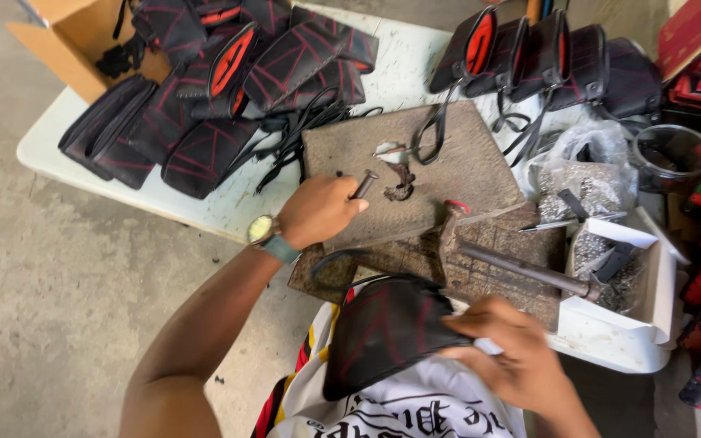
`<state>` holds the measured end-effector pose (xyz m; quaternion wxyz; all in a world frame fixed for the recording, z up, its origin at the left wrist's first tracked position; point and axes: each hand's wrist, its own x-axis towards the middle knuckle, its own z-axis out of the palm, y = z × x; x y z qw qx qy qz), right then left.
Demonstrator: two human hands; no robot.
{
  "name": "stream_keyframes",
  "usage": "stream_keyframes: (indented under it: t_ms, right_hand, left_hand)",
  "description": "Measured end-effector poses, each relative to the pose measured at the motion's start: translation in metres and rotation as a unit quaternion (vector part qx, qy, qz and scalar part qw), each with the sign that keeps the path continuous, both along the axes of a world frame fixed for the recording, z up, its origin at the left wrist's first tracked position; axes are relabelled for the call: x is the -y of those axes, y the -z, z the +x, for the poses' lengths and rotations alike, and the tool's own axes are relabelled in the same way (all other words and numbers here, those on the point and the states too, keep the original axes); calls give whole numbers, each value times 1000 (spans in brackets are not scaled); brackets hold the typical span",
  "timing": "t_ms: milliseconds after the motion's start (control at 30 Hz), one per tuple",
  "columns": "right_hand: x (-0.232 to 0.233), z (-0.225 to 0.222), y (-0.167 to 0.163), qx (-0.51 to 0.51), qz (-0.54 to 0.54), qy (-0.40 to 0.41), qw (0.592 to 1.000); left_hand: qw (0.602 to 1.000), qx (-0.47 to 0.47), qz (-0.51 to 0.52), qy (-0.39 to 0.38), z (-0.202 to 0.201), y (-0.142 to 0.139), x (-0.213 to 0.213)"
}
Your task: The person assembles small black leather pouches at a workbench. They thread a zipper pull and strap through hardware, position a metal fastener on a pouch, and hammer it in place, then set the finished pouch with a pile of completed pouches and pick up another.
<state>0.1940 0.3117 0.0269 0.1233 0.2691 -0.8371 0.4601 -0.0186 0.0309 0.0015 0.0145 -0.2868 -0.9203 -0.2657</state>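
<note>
My left hand (316,211) rests on a worn brown work board (464,166) and grips a short metal punch (363,184) that sticks out past my fingers. My right hand (506,350) holds the edge of a black pouch with red stitching (383,328) over my lap. A hammer (496,255) lies on the board between my two hands, its head toward the left and its metal handle running right. A watch sits on my left wrist.
Black-and-red pouches (204,89) are piled at the back left by a cardboard box (75,40), more pouches (545,57) at the back right. A white box of small metal pieces (651,292), a plastic bag (586,174) and a round container (673,154) stand right.
</note>
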Motion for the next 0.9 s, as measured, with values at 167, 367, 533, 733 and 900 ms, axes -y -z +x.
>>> stream_keyframes:
  t_ms: [167,367,533,733,900]
  right_hand:
    - [-39,-4,-22,-55,13,166,985]
    - [-36,-26,-33,-145,20,230,962]
    - [-23,-48,-25,-252,86,270,925]
    - [-9,-62,-12,-311,77,257,912]
    - [-1,-54,-18,-272,42,234,932]
  left_hand:
    - [987,-109,-111,48,-36,16,-56]
    - [989,-62,-130,25,-39,34,-62]
    - [912,115,384,85,-27,26,-48]
    - [570,446,636,267,-7,17,-57]
    - [547,472,670,172,-13,31,-83]
